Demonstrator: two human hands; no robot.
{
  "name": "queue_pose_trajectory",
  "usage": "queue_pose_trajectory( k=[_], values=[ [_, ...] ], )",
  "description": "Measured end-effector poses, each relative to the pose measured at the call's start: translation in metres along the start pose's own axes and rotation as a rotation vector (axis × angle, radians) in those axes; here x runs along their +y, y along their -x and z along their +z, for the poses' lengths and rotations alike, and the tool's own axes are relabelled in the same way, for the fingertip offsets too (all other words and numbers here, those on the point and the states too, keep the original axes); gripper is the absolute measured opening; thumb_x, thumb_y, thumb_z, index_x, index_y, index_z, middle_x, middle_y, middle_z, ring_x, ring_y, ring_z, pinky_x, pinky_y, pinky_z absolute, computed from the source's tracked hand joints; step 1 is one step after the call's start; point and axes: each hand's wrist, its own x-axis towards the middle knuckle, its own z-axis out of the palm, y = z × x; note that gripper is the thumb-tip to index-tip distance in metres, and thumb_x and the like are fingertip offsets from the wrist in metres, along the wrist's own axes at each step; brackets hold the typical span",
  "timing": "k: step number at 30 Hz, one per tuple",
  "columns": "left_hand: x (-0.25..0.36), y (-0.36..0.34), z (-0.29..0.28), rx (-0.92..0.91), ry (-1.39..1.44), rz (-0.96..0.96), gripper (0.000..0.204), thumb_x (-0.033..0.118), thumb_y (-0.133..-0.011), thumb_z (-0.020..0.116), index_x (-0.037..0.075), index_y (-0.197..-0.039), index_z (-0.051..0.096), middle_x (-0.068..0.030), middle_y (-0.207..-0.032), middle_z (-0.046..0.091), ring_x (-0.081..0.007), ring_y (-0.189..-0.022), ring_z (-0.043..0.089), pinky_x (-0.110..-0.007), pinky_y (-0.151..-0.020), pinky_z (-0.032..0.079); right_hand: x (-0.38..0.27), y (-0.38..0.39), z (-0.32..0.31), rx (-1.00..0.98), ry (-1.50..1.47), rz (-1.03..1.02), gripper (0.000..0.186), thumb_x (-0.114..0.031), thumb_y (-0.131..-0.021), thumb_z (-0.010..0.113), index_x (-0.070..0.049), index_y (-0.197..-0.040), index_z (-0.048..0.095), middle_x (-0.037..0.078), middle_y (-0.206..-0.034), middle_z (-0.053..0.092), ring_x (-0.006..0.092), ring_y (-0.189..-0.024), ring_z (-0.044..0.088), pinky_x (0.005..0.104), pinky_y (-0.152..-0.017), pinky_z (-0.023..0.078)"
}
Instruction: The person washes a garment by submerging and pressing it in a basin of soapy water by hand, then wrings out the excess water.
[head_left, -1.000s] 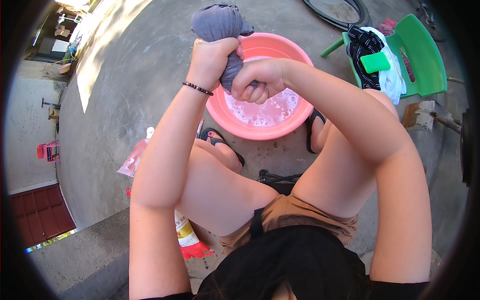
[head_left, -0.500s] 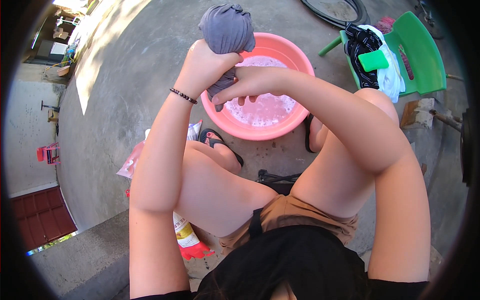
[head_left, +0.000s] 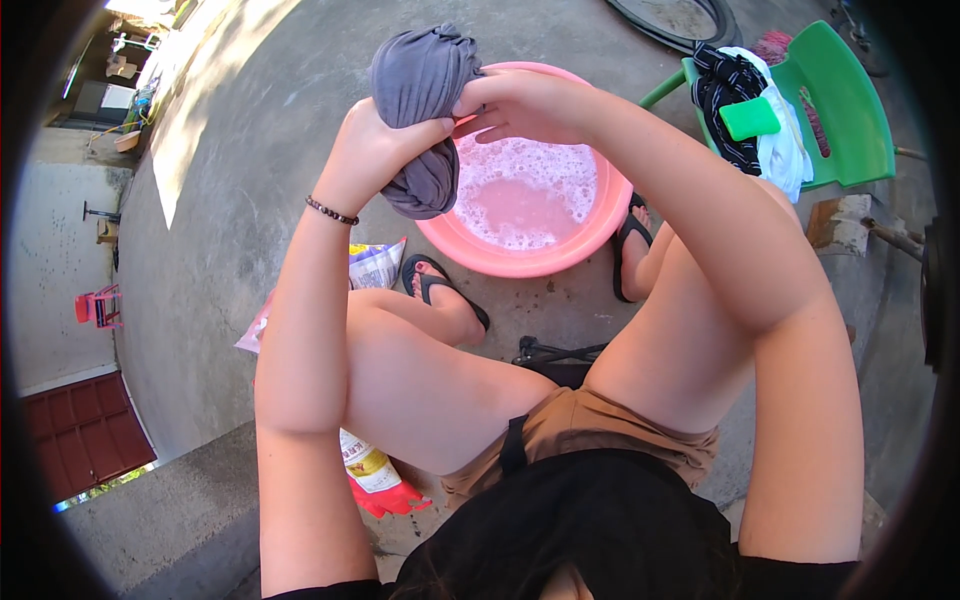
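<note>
A bunched grey cloth (head_left: 425, 75) is held up over the left rim of a pink basin (head_left: 520, 264). My left hand (head_left: 375, 150) is closed round its middle, the thumb lying across it, and a folded part of the cloth hangs below the grip. At the cloth's right side, my right hand (head_left: 525, 103) has its thumb against the fabric and its fingers curled beneath, partly hidden. Foamy water (head_left: 530, 195) stands in the basin.
A green chair (head_left: 835, 100) at the right bears black and white clothes (head_left: 785, 145) and a green block (head_left: 750, 118). Plastic packets (head_left: 375, 265) lie by my left foot. A red-and-white bag (head_left: 375, 475) is beside my left thigh. A tyre (head_left: 715, 25) lies at the back.
The cloth has come lower and slightly left, its lower part now bulkier and less tightly twisted. My right hand has moved up from the cloth's lower end to its upper right side.
</note>
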Motion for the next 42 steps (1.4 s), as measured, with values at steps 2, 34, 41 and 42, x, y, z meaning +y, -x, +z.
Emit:
queue_pose_trajectory(
  k=[2,34,41,42],
  values=[
    [-0.001,0.002,0.000,-0.047,0.057,-0.051,0.041,0.030,-0.073,0.075,-0.005,-0.094,0.067,-0.0079,-0.082,0.069,-0.0131,-0.075,0.064,-0.029,-0.067,0.051,-0.006,0.003,0.002,0.038,-0.183,-0.063,0.042,-0.035,-0.080,0.063,-0.006,-0.111,0.059,0.009,-0.116,0.061,0.0217,-0.109,0.058,0.0379,-0.103,0.037],
    [-0.012,-0.021,-0.016,0.271,0.684,-0.016,0.039,0.031,-0.092,0.058,-0.001,-0.114,0.059,-0.0085,-0.105,0.066,-0.0174,-0.091,0.063,-0.032,-0.084,0.049,-0.022,-0.004,-0.011,0.647,0.187,-0.494,0.023,-0.011,-0.076,0.065,-0.003,-0.093,0.052,0.009,-0.074,0.059,0.0176,-0.055,0.059,0.0306,-0.044,0.046],
    [0.000,-0.014,-0.008,0.332,0.727,-0.143,0.042,0.032,-0.089,0.063,-0.005,-0.108,0.062,-0.0120,-0.103,0.067,-0.0160,-0.091,0.065,-0.027,-0.081,0.049,-0.011,-0.002,-0.014,0.639,0.705,-0.276,0.035,-0.016,-0.068,0.069,0.000,-0.098,0.061,0.007,-0.081,0.064,0.0134,-0.074,0.059,0.0277,-0.068,0.048],
    [-0.001,-0.014,-0.008,0.334,0.727,-0.143,0.042,0.032,-0.089,0.063,-0.005,-0.108,0.062,-0.0120,-0.103,0.067,-0.0160,-0.091,0.065,-0.027,-0.081,0.049,-0.010,-0.003,-0.015,0.649,0.679,-0.288,0.035,-0.016,-0.069,0.070,0.000,-0.098,0.061,0.007,-0.082,0.063,0.0133,-0.073,0.059,0.0284,-0.068,0.049]
  ],
)
